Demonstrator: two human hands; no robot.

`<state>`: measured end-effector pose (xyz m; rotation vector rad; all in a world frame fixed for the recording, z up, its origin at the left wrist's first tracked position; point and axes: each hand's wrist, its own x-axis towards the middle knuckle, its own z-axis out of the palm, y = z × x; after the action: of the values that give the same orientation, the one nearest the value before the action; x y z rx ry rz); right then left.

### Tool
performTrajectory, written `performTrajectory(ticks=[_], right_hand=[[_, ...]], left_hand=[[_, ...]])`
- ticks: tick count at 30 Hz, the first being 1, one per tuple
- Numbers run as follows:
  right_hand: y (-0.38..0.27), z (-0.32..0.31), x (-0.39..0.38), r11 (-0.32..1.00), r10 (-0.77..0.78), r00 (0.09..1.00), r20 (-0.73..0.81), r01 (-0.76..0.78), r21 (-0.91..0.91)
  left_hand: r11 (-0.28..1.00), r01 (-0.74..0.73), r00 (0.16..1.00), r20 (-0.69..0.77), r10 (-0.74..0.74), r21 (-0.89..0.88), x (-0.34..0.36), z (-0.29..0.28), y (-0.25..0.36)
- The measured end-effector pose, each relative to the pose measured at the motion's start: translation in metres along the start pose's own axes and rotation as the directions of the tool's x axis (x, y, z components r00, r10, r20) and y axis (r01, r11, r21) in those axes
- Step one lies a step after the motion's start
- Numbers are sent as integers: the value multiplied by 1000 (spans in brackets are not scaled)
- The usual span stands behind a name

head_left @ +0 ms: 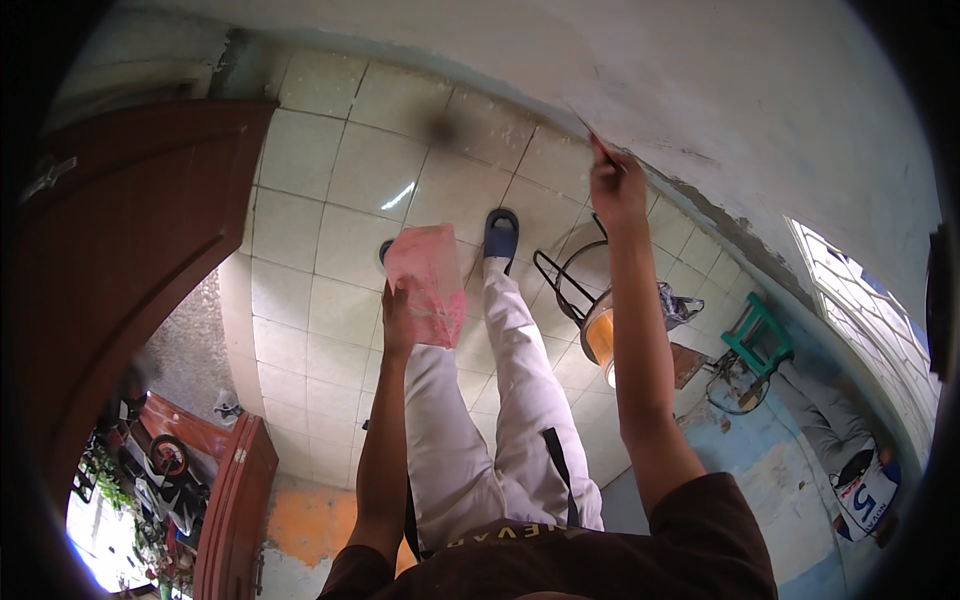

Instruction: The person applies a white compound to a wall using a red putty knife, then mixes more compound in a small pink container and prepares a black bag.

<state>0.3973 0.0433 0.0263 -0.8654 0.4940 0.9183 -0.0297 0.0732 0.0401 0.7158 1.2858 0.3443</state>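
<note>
My left hand (398,318) is wrapped round the side of a pink, box-shaped plastic tub (425,262), held in front of my legs. Brighter pink patches mark its lower part; what it contains I cannot make out. My right arm reaches up and forward to the wall (740,110). In that closed right hand (618,185) is a slim tool with a reddish handle (598,146), its thin tip pointing at the lower wall. The tip is too fine to tell its exact kind, or whether it touches the plaster.
A stool with a black metal frame (565,285) stands right of my feet, near an orange container (600,338). Farther right are a dark plastic bag (680,305) and a green plastic stool (758,335). A brown door (140,230) stands at the left. Pale tiles (345,240) cover the floor.
</note>
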Motion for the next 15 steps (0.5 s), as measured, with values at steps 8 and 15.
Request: performTrajectory(ticks=[8,15], right_hand=[[-48,101,-8,884,21,999,-48,4,467],[-60,29,-67,917,-236,940,245,132,377]], left_hand=[[991,90,988,-136,-76,100,-23,-5,10],[994,84,994,-71,-79,69,-23,12,-36]])
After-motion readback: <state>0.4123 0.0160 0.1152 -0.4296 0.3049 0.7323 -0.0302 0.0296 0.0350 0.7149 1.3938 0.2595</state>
